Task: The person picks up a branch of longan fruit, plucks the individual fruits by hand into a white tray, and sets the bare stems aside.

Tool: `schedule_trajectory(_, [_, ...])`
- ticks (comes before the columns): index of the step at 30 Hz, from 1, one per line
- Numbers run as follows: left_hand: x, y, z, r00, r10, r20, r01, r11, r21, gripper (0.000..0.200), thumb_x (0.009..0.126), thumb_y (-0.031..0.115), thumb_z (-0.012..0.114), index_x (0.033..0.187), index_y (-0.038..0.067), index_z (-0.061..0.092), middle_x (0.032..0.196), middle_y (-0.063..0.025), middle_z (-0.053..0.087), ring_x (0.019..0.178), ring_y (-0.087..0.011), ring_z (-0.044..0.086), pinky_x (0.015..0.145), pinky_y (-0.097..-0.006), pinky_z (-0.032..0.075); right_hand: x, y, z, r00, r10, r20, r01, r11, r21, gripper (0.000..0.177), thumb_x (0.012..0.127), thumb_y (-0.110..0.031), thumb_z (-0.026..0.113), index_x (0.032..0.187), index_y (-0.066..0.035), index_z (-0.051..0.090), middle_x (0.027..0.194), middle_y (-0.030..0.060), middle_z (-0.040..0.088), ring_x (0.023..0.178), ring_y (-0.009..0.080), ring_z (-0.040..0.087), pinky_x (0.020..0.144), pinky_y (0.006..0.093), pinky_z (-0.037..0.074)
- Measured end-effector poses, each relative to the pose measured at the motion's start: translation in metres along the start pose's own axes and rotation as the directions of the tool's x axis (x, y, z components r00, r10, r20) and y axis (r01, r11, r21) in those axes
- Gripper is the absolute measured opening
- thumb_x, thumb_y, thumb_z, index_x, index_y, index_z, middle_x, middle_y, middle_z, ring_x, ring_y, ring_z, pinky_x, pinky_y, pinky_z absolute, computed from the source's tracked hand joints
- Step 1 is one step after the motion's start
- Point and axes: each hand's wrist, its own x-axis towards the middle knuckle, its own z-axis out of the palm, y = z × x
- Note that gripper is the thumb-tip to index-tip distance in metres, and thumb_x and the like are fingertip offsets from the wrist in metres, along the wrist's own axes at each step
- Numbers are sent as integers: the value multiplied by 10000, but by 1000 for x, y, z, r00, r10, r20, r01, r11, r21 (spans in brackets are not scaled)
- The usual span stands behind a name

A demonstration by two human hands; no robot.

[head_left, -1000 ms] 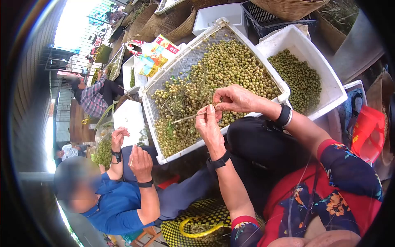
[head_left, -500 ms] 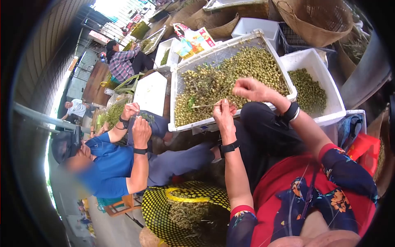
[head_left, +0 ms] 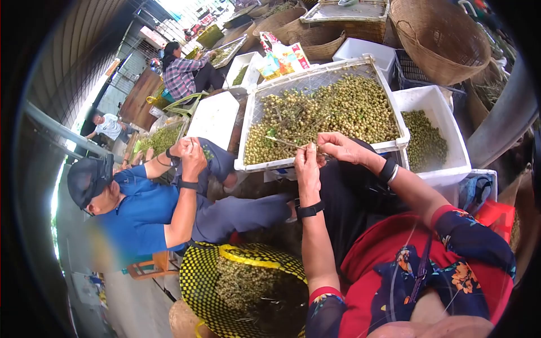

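Note:
My left hand [head_left: 308, 172] is closed in a pinch on a thin twig [head_left: 283, 142] at the near edge of the tray. The twig sticks out to the left with a pale tip. My right hand [head_left: 341, 148] is closed right beside the left fingertips; whatever its fingers pinch is hidden. Both hands are over the near rim of a white mesh-bottomed tray [head_left: 248, 132]. Small round yellow-green fruits [head_left: 360, 107] cover much of it, with loose stems [head_left: 298, 121] among them at the left and centre.
A white box [head_left: 455, 127] of smaller green fruits stands right of the tray. A yellow-black woven basket [head_left: 197, 281] of stems and fruits is below left. A co-worker in blue [head_left: 143, 211] sits at the left, hands raised. Wicker baskets [head_left: 442, 42] stand behind.
My right hand has come down and left to meet my left hand at the twig. The whole view has shifted slightly, and the co-worker's hands have drawn closer together.

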Motion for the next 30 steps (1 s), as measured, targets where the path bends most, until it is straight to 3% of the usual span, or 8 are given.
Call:
schedule_trajectory(2, [-7, 4, -3, 991, -125, 50, 133, 969, -208, 162, 975, 257, 603, 993, 97, 581, 833, -11, 630, 662, -126, 621, 565, -281, 525, -4, -5, 4, 973, 226, 49, -230, 925, 303, 95, 913, -165, 506, 826, -129, 515, 596, -91, 395, 434, 9, 284, 390, 207, 191])
schedule_trajectory(6, [-15, 14, -19, 987, -107, -117, 79, 971, -226, 178, 956, 260, 629, 1007, 97, 578, 821, -5, 613, 644, -117, 603, 552, -284, 521, -15, -18, -22, 984, 175, 9, -174, 970, 170, 126, 928, -183, 493, 821, -121, 516, 620, -96, 401, 461, 16, 309, 403, 213, 220])
schedule_trajectory(10, [-54, 40, -59, 889, 289, -355, -138, 909, 393, 239, 1001, 269, 543, 1045, 36, 571, 780, 1, 534, 613, -86, 517, 544, -239, 480, -29, -37, -100, 978, -105, -179, 6, 877, -481, 134, 937, -154, 545, 842, -61, 527, 699, -48, 455, 667, 50, 429, 587, 252, 375])
schedule_trajectory(13, [-71, 36, -81, 796, 537, -280, -82, 553, 829, 229, 977, 188, 549, 948, -38, 574, 842, -212, 581, 803, -382, 560, 764, -460, 434, -24, -33, -127, 963, -1, -271, -182, 740, -648, 172, 952, -188, 552, 936, -18, 573, 787, 56, 570, 743, 142, 543, 682, 318, 448])
schedule_trajectory(21, [-98, -93, -128, 952, 138, -274, 249, 170, 953, 328, 979, 276, 514, 1007, -32, 624, 958, -244, 629, 952, -417, 594, 830, -486, 451, -63, 1, -183, 854, 217, -473, -409, 842, -352, 239, 928, -31, 378, 1070, -25, 571, 710, 5, 525, 652, 138, 523, 626, 311, 459])
schedule_trajectory(25, [-68, -55, -99, 981, 82, -175, 114, 482, 868, 313, 999, 233, 486, 1080, -38, 620, 1022, -231, 651, 963, -401, 611, 845, -452, 472, -80, 16, -203, 901, 86, -425, -364, 682, -634, 267, 866, 33, 428, 1071, -45, 578, 755, 100, 574, 766, 245, 626, 699, 380, 498])
schedule_trajectory(28, [-28, -14, -62, 989, 81, -127, 53, 600, 799, 300, 1000, 213, 497, 1102, -41, 619, 1039, -226, 657, 949, -363, 638, 833, -423, 489, -66, 38, -231, 900, 229, -372, -407, 131, -904, 209, 885, -67, 545, 1088, -61, 594, 1024, 150, 563, 964, 352, 600, 797, 449, 488])
schedule_trajectory(30, [3, 10, -33, 988, 152, -33, -74, 645, 761, 266, 993, 178, 517, 1111, -36, 620, 1047, -216, 661, 935, -325, 656, 823, -389, 501, -30, 48, -232, 959, 99, -264, -280, 225, -933, 213, 883, -97, 571, 1092, -67, 593, 1017, 144, 556, 947, 351, 601, 799, 446, 489])
